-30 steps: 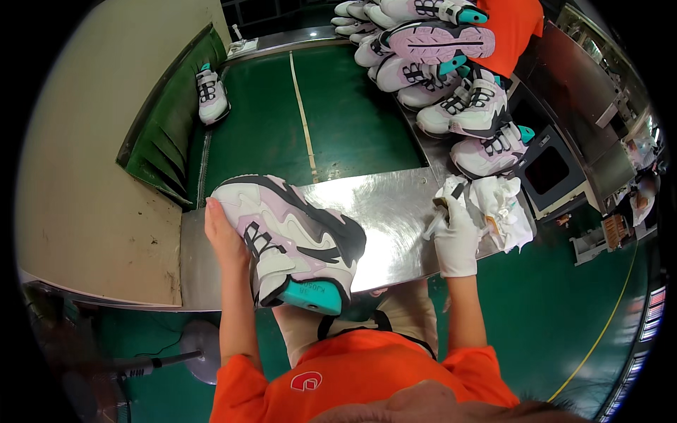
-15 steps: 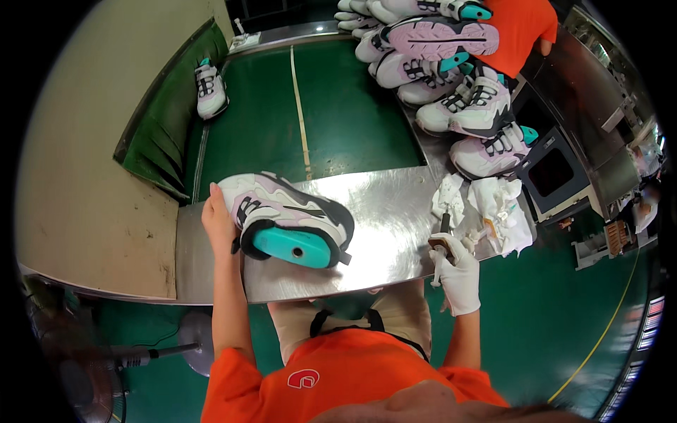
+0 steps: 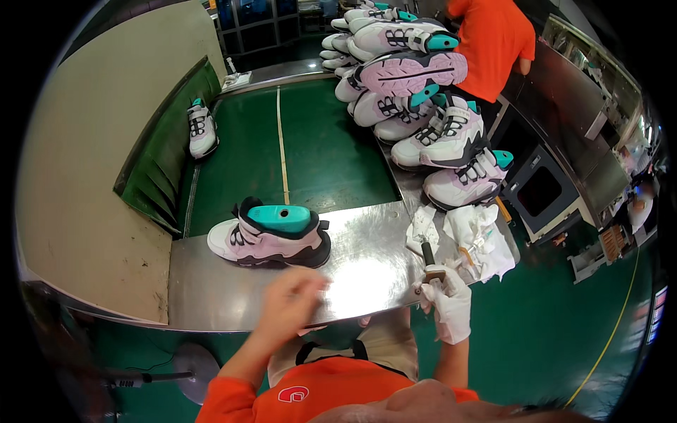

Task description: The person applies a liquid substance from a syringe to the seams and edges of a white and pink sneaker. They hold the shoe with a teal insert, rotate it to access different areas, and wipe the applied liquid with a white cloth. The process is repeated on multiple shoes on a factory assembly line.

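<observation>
On the metal tabletop a white and pink sneaker [image 3: 275,243] with a teal shoe last [image 3: 281,217] inside stands upright on its sole, its toe to the left. Just in front of its heel is my bare left hand [image 3: 290,302], off the shoe. Motion smears its fingers, which seem curled. My right hand [image 3: 453,303], in a white glove, is closed around a small tool [image 3: 429,255] with a dark handle and a brown, block-like part. Some white material shows at those fingers. The tool is held over the table's front edge, beside crumpled white cloths [image 3: 481,240].
Many similar sneakers [image 3: 416,74] are heaped at the back right. One more sneaker [image 3: 202,130] rests by the green flap [image 3: 169,141] on the left. A green belt [image 3: 317,155] lies behind the metal table [image 3: 211,303]. A person in orange [image 3: 497,49] stands beyond the heap.
The sneaker has been turned from its tilt to upright on its sole. My left hand has let go of its toe and moved right and nearer. My right hand still holds the tool.
</observation>
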The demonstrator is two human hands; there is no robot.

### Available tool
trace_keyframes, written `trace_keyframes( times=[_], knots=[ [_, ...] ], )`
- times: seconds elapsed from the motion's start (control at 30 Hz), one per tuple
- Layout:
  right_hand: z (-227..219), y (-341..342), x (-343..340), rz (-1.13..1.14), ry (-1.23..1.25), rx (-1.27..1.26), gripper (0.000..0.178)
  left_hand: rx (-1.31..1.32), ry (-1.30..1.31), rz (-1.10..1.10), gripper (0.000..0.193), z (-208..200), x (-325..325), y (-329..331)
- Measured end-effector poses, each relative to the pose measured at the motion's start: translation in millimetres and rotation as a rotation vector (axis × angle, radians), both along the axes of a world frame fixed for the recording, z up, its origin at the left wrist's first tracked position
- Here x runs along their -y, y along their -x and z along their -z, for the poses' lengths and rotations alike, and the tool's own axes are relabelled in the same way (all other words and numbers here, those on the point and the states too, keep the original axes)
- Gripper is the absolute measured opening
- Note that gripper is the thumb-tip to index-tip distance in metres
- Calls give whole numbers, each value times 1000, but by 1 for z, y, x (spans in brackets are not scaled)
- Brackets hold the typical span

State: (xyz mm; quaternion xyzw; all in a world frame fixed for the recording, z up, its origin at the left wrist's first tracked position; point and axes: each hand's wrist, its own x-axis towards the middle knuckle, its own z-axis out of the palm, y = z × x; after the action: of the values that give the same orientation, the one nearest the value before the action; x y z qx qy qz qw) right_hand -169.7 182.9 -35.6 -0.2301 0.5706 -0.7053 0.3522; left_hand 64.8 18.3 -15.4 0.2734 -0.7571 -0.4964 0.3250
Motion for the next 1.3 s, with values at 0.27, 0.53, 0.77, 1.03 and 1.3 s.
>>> trace_keyframes(
  times=[0.27,0.53,0.77,1.03,1.3],
  knots=[
    [11,-12,11,-297,156,56,72,-20,-897,455,32,23,-12,151],
    [0,-11,7,-189,145,-140,85,-25,-714,471,35,56,-2,182],
    [41,22,16,-90,373,289,31,194,515,105,38,97,47,178],
    [54,22,21,-130,407,224,77,102,212,345,46,92,73,243],
    [59,28,21,-110,363,254,87,116,533,401,29,89,62,228]
  ],
)
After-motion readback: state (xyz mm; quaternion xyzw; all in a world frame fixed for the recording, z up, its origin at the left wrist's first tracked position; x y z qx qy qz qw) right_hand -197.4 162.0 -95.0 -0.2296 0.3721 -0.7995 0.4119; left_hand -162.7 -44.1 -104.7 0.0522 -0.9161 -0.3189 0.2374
